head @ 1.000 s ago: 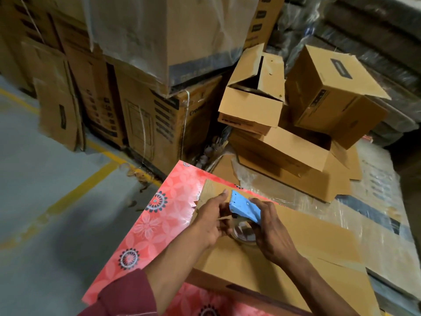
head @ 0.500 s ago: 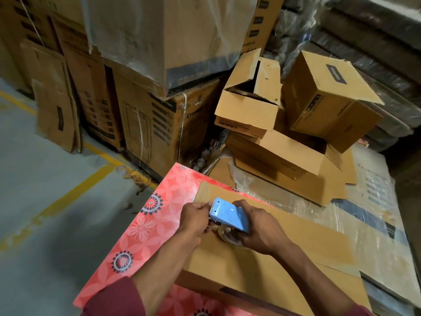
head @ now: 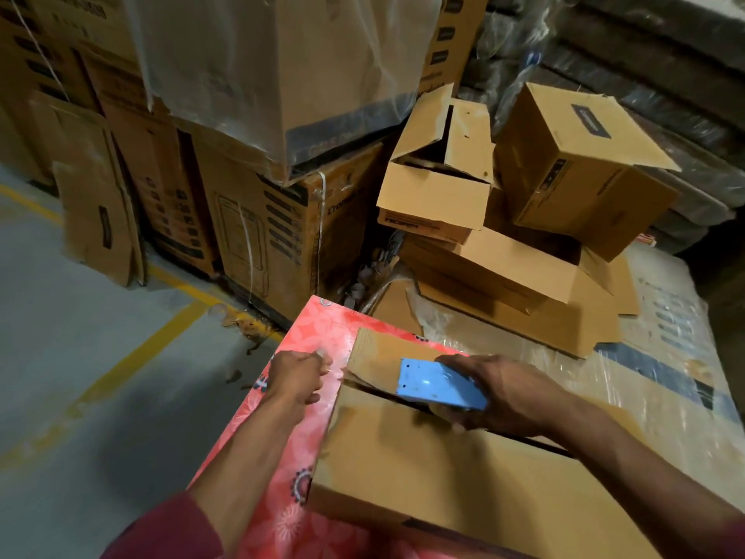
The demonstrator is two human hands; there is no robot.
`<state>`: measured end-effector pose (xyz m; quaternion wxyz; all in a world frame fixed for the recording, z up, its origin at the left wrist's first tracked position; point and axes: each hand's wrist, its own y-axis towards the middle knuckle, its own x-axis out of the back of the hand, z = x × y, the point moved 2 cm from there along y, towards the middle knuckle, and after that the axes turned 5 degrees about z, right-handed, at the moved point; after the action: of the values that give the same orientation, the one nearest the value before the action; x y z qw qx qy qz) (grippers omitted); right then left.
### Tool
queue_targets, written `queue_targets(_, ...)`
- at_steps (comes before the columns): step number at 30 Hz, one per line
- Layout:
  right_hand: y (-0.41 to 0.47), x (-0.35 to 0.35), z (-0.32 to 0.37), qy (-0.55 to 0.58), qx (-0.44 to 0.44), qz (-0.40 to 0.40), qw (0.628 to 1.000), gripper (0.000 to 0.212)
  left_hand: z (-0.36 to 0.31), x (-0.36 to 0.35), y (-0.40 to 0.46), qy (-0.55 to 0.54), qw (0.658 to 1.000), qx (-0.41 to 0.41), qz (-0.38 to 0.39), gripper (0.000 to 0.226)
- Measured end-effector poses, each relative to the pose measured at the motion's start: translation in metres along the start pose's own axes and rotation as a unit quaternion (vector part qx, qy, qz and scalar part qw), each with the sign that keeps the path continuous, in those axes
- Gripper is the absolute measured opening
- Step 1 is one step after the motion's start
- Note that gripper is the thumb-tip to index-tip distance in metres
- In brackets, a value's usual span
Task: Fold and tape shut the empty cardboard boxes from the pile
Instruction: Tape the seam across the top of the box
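Cardboard box [head: 435, 470] is lying on the red floral cloth [head: 282, 401] beneath my hands. My right hand [head: 512, 393] is gripping the blue tape dispenser [head: 437, 383] over its seam, while my left hand [head: 300, 375], off its left edge, is pinching what seems to be the tape end, probably to anchor the strip. Beyond the box, the pile [head: 504, 219] is waiting.

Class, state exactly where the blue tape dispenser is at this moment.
In the head view, the blue tape dispenser sits low and right of centre, gripped by the right hand over the seam of the cardboard box.

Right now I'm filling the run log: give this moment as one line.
left hand: pinching tape end | right hand: gripping blue tape dispenser | cardboard box: flaps folded, seam untaped
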<state>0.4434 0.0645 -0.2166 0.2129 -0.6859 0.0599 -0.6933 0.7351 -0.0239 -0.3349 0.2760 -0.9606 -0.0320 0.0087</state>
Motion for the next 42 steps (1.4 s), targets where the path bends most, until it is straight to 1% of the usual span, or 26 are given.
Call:
queue_targets(3, 0.012, -0.014, 0.013, -0.028, 0.012, 0.034, 0.999, 0.094, 0.007, 0.000, 0.007, 0.039, 0.999, -0.002, -0.007, 0.026)
queue_targets(7, 0.026, -0.025, 0.017, -0.055, 0.000, 0.042, 0.998, 0.089, 0.025, 0.003, 0.018, 0.090, 0.996, -0.002, -0.027, 0.029)
queue_targets(11, 0.037, -0.027, 0.024, -0.076, 0.000, 0.061, 0.995, 0.091, 0.041, 0.005, 0.022, 0.122, 0.992, 0.008, -0.034, 0.027)
queue_targets(14, 0.043, -0.028, 0.027, -0.083, -0.005, 0.071, 0.994, 0.096, 0.049, 0.004, 0.022, 0.152, 0.988, 0.000, -0.035, 0.024)
queue_targets(18, 0.045, -0.030, 0.029, -0.092, -0.008, 0.090, 0.992, 0.102, 0.059, -0.007, 0.017, 0.221, 0.974, -0.010, -0.041, 0.029)
queue_targets(23, 0.052, -0.032, 0.040, -0.137, 0.000, 0.111, 0.984, 0.104, 0.073, -0.017, 0.021, 0.218, 0.976, -0.002, -0.027, 0.047)
queue_targets(25, 0.058, -0.032, 0.044, -0.146, 0.000, 0.118, 0.982, 0.103, 0.072, -0.017, 0.024, 0.223, 0.975, -0.008, -0.008, 0.047)
queue_targets(26, 0.060, -0.031, 0.044, -0.147, -0.001, 0.122, 0.982, 0.103, 0.070, -0.018, 0.023, 0.232, 0.973, -0.006, 0.006, 0.044)
queue_targets(28, 0.064, -0.028, 0.045, -0.145, -0.001, 0.128, 0.981, 0.102, 0.070, -0.019, 0.026, 0.248, 0.968, 0.009, 0.028, 0.036)
queue_targets(29, 0.065, -0.027, 0.045, -0.145, 0.000, 0.131, 0.981, 0.101, 0.073, -0.017, 0.027, 0.241, 0.969, 0.034, 0.039, 0.043)
queue_targets(31, 0.065, -0.027, 0.046, -0.143, 0.002, 0.134, 0.981, 0.099, 0.086, -0.013, 0.028, 0.191, 0.972, 0.113, 0.079, 0.073)
queue_targets(32, 0.065, -0.027, 0.046, -0.143, 0.005, 0.135, 0.981, 0.098, 0.091, -0.012, 0.028, 0.185, 0.968, 0.134, 0.101, 0.074)
queue_targets(33, 0.064, -0.028, 0.046, -0.142, 0.008, 0.135, 0.981, 0.098, 0.094, -0.011, 0.027, 0.195, 0.966, 0.123, 0.114, 0.063)
queue_targets(34, 0.064, -0.028, 0.046, -0.142, 0.010, 0.133, 0.981, 0.099, 0.095, -0.010, 0.025, 0.206, 0.970, 0.077, 0.101, 0.049)
queue_targets(35, 0.064, -0.028, 0.047, -0.143, 0.013, 0.131, 0.981, 0.100, 0.093, -0.010, 0.021, 0.214, 0.975, 0.015, 0.059, 0.039)
queue_targets(36, 0.063, -0.026, 0.047, -0.143, 0.013, 0.130, 0.981, 0.101, 0.087, -0.010, 0.015, 0.198, 0.979, -0.050, 0.008, 0.031)
queue_targets(37, 0.062, -0.025, 0.048, -0.141, 0.013, 0.131, 0.981, 0.103, 0.075, -0.010, 0.003, 0.171, 0.977, -0.123, -0.035, 0.026)
queue_targets(38, 0.061, -0.024, 0.048, -0.136, 0.014, 0.132, 0.982, 0.105, 0.062, -0.011, -0.008, 0.158, 0.963, -0.212, -0.060, 0.026)
queue_targets(39, 0.060, -0.023, 0.049, -0.128, 0.017, 0.131, 0.983, 0.106, 0.049, -0.012, -0.018, 0.172, 0.937, -0.299, -0.052, 0.029)
queue_targets(40, 0.058, -0.022, 0.049, -0.123, 0.022, 0.128, 0.984, 0.107, 0.039, -0.014, -0.026, 0.215, 0.903, -0.371, -0.012, 0.038)
queue_targets(41, 0.056, -0.018, 0.051, -0.124, 0.030, 0.123, 0.984, 0.106, 0.034, -0.018, -0.032, 0.280, 0.861, -0.420, 0.051, 0.050)
queue_targets(42, 0.054, -0.014, 0.055, -0.129, 0.042, 0.116, 0.984, 0.104, 0.033, -0.022, -0.035, 0.372, 0.809, -0.439, 0.118, 0.066)
